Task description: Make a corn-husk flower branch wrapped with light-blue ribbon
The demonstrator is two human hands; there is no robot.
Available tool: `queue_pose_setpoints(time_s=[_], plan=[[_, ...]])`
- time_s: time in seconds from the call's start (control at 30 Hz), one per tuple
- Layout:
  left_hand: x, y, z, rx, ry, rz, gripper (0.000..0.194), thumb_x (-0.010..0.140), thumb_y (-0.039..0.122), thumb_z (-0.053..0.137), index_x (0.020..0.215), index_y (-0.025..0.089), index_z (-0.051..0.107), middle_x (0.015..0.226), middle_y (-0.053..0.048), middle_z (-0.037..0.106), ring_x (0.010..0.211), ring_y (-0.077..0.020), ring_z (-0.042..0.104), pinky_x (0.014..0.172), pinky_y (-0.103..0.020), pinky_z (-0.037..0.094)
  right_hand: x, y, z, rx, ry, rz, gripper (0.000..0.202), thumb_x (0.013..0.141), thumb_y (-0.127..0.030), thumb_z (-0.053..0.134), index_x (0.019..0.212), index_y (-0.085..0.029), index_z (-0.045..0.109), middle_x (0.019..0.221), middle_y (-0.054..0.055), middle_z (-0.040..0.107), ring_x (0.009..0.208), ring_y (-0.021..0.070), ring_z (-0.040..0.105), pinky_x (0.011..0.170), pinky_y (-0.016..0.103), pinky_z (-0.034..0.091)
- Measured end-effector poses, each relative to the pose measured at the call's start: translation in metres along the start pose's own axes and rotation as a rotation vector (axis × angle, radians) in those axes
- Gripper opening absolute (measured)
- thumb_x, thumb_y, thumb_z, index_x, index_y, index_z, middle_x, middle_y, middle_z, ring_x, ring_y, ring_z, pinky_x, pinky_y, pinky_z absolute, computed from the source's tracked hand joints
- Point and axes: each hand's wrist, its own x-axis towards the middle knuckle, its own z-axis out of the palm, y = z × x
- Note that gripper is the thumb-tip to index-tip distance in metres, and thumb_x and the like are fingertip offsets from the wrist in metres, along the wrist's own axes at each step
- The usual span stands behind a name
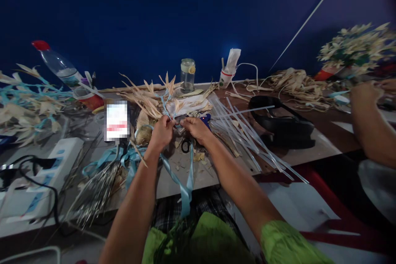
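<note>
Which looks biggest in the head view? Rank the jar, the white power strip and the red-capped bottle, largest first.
1. White power strip, helped by being nearest the camera
2. Red-capped bottle
3. Jar

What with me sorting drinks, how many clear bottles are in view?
2: the red-capped bottle at back left and the lidded bottle at back centre. Others may be hidden.

Flower stem [165,106] before jar [187,77]; on table [326,115], power strip [66,152] left, sticks [264,156] right; cup [226,79] right of jar.
</note>
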Motion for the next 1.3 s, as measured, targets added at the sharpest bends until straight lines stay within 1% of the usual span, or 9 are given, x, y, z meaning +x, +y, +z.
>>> queue_pose_setpoints(time_s=[0.17, 0.3, 0.4, 0.53, 0.73, 0.87, 1.0, 1.17, 1.3], plan=[[0.001, -0.001, 0.001, -0.073, 0.049, -0.016, 0.017, 0.074, 0.023, 0.053, 0.059, 0.019, 0.044, 0.052, 0.004, 0.042, 0.053, -0.0122, 0.038, 0.056, -0.024, 0.027, -0.004, -0.009, -0.001, 0.091, -0.04, 0.051, 0.03, 0.071, -0.044, 0.056, 0.058, -0.018, 0.047, 0.043, -0.008, 0.033, 0.039, 0.0055, 0.027, 0.041, 0.021, 0.02], [0.001, -0.001, 0.001, -0.044, 0.052, -0.017, 0.017, 0.073, 0.022, 0.052, 0.059, 0.019, 0.043, 0.054, 0.003, 0.042, 0.054, -0.012, 0.038, 0.056, -0.024, 0.026, -0.007, -0.012, 0.001, 0.096, -0.141, 0.016, 0.03, 0.058, -0.037, 0.07, 0.074, -0.017, 0.054, 0.054, -0.007, 0.048, 0.046, 0.0066, 0.041, 0.045, 0.02, 0.032], [0.001, -0.001, 0.002, 0.013, 0.045, -0.002, 0.015, 0.074, 0.023, 0.05, 0.061, 0.019, 0.043, 0.057, 0.003, 0.044, 0.056, -0.0126, 0.04, 0.058, -0.025, 0.028, -0.006, -0.007, 0.003, 0.072, -0.166, 0.03, 0.032, 0.055, -0.034, 0.072, 0.076, -0.017, 0.055, 0.053, -0.008, 0.048, 0.044, 0.006, 0.04, 0.043, 0.02, 0.031], [0.001, -0.001, 0.002, -0.003, 0.039, -0.002, 0.016, 0.075, 0.025, 0.049, 0.062, 0.019, 0.043, 0.056, 0.003, 0.043, 0.054, -0.012, 0.038, 0.057, -0.025, 0.027, -0.004, -0.002, 0.004, 0.139, -0.116, 0.049, 0.024, 0.061, -0.036, 0.067, 0.067, -0.017, 0.053, 0.045, -0.009, 0.041, 0.039, 0.0052, 0.035, 0.04, 0.019, 0.025], [0.0, 0.0, 0.001, -0.079, 0.069, 0.008, 0.02, 0.075, 0.026, 0.05, 0.059, 0.019, 0.041, 0.053, 0.004, 0.039, 0.052, -0.0109, 0.034, 0.055, -0.024, 0.025, -0.003, -0.009, 0.007, 0.384, -0.04, 0.2, 0.022, 0.064, -0.032, 0.062, 0.059, -0.017, 0.047, 0.048, -0.007, 0.043, 0.036, 0.0044, 0.035, 0.038, 0.019, 0.024], [-0.001, -0.001, 0.002, -0.109, 0.062, 0.006, 0.018, 0.076, 0.026, 0.05, 0.061, 0.019, 0.044, 0.053, 0.004, 0.039, 0.053, -0.0114, 0.034, 0.055, -0.024, 0.025, -0.002, -0.013, 0.007, 0.435, 0.035, 0.225, 0.017, 0.067, -0.027, 0.058, 0.06, -0.017, 0.047, 0.049, -0.006, 0.045, 0.036, 0.0046, 0.034, 0.038, 0.019, 0.024], [-0.001, 0.002, 0.003, -0.103, 0.063, 0.006, 0.019, 0.077, 0.026, 0.05, 0.06, 0.019, 0.043, 0.053, 0.004, 0.041, 0.054, -0.0115, 0.035, 0.056, -0.024, 0.026, 0.0, -0.008, 0.006, 0.348, 0.067, 0.184, 0.022, 0.072, -0.031, 0.055, 0.057, -0.018, 0.047, 0.047, -0.004, 0.043, 0.039, 0.0058, 0.034, 0.039, 0.02, 0.024], [-0.001, 0.005, 0.003, -0.071, 0.064, 0.003, 0.019, 0.077, 0.024, 0.05, 0.06, 0.019, 0.042, 0.053, 0.004, 0.04, 0.054, -0.0115, 0.035, 0.056, -0.024, 0.026, 0.003, 0.003, 0.001, -0.004, 0.137, 0.038, 0.036, 0.079, -0.046, 0.047, 0.056, -0.018, 0.05, 0.052, 0.0, 0.049, 0.047, 0.0099, 0.042, 0.045, 0.022, 0.03], [0.0, 0.001, 0.002, -0.074, 0.09, -0.004, 0.02, 0.076, 0.023, 0.05, 0.059, 0.019, 0.041, 0.052, 0.004, 0.039, 0.053, -0.0112, 0.034, 0.055, -0.025, 0.025, 0.001, -0.001, -0.003, -0.208, 0.158, -0.124, 0.038, 0.081, -0.046, 0.043, 0.058, -0.017, 0.052, 0.056, 0.001, 0.05, 0.057, 0.0125, 0.047, 0.055, 0.024, 0.037]])
